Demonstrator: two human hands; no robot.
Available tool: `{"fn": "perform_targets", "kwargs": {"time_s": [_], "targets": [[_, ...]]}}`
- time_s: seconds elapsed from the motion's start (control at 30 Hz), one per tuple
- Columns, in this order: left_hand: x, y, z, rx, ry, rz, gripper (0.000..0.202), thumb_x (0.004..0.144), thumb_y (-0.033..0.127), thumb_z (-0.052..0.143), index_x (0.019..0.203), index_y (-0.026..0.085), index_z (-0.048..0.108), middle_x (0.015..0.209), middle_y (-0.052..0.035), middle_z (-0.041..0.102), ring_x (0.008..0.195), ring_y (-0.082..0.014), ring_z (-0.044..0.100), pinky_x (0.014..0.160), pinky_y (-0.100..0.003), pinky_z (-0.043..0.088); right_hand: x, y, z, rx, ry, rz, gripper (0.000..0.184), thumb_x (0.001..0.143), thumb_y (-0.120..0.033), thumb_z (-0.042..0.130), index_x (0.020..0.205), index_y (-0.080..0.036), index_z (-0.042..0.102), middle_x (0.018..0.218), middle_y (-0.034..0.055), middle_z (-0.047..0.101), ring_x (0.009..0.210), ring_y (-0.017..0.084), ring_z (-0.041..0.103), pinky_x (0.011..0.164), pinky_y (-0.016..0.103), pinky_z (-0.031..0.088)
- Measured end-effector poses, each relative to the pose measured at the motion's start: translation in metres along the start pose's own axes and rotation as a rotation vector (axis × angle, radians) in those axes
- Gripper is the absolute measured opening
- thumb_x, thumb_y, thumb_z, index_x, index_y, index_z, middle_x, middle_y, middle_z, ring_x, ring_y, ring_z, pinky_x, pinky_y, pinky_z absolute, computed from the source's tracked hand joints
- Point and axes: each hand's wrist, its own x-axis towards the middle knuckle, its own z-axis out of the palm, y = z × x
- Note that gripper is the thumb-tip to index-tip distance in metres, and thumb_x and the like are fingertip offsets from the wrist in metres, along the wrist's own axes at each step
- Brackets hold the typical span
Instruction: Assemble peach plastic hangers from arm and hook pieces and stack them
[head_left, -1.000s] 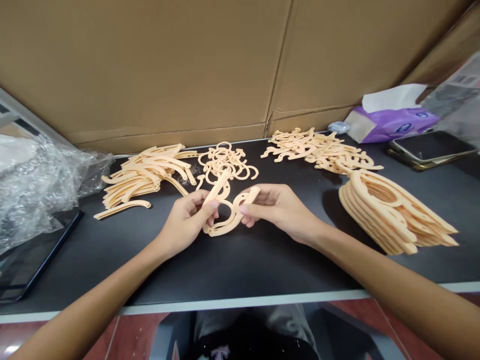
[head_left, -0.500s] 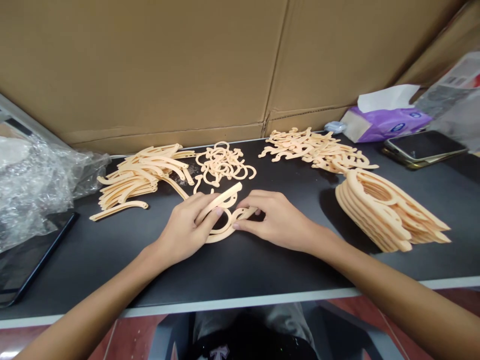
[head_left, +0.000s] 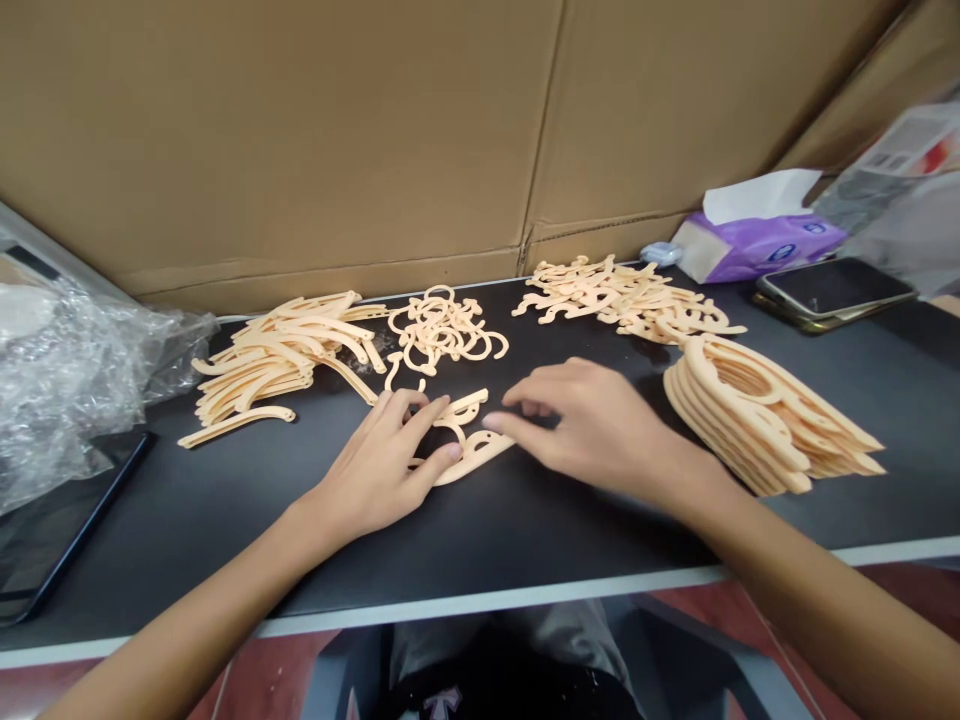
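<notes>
A beige plastic hanger frame (head_left: 474,456) with curved arms and a ring in its middle lies on the black table in front of me. My left hand (head_left: 390,455) grips its left side, thumb on the near edge and fingers over the ring, hiding part of it. Just past the frame's right end is my right hand (head_left: 581,415), thumb and forefinger apart with nothing visible between them. Whether the right thumb touches the frame is unclear.
Behind my left hand lie a pile of long curved arms (head_left: 259,365) and a pile of small hooks (head_left: 442,325). Wavy pieces (head_left: 630,300) are heaped at back right, near stacked frames (head_left: 750,420), a tissue pack (head_left: 765,245) and a phone (head_left: 836,287). Bubble wrap (head_left: 82,370) covers a tablet (head_left: 82,520).
My right hand has let go of the frame and drawn back to the right. The raised arm under my left hand has dropped towards the table, and my left fingers have spread.
</notes>
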Motion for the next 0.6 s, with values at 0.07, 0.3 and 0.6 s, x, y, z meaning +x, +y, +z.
{"fn": "perform_targets", "kwargs": {"time_s": [0.07,0.3,0.6], "targets": [[0.0,0.001,-0.001,0.006,-0.008,0.002,0.056,0.1,0.051,0.044,0.141,0.015,0.053,0.129,-0.0156,0.053,0.12,-0.0293,0.051,0.102,-0.046,0.049,-0.005,0.013,-0.018,-0.007,0.103,0.096,0.031,0.094,-0.046,0.056,0.089,-0.022,0.076,0.083,0.0027,0.075,0.075,0.02,0.068,0.073,0.033,0.047],[0.0,0.003,-0.001,0.004,-0.021,0.012,0.057,0.099,0.055,0.043,0.141,0.017,0.052,0.129,-0.0149,0.055,0.118,-0.0308,0.052,0.101,-0.05,0.048,-0.023,0.103,-0.073,-0.39,0.035,0.182,0.041,0.097,-0.043,0.045,0.099,-0.018,0.076,0.109,0.0119,0.076,0.101,0.03,0.069,0.087,0.042,0.049],[0.001,0.0,0.002,0.01,-0.011,0.018,0.055,0.099,0.057,0.042,0.137,0.018,0.055,0.129,-0.0147,0.054,0.117,-0.0302,0.052,0.102,-0.05,0.047,-0.039,0.126,-0.072,-0.387,-0.184,0.391,0.054,0.096,-0.051,0.034,0.105,-0.016,0.074,0.118,0.0145,0.073,0.106,0.033,0.066,0.091,0.043,0.049]]}}
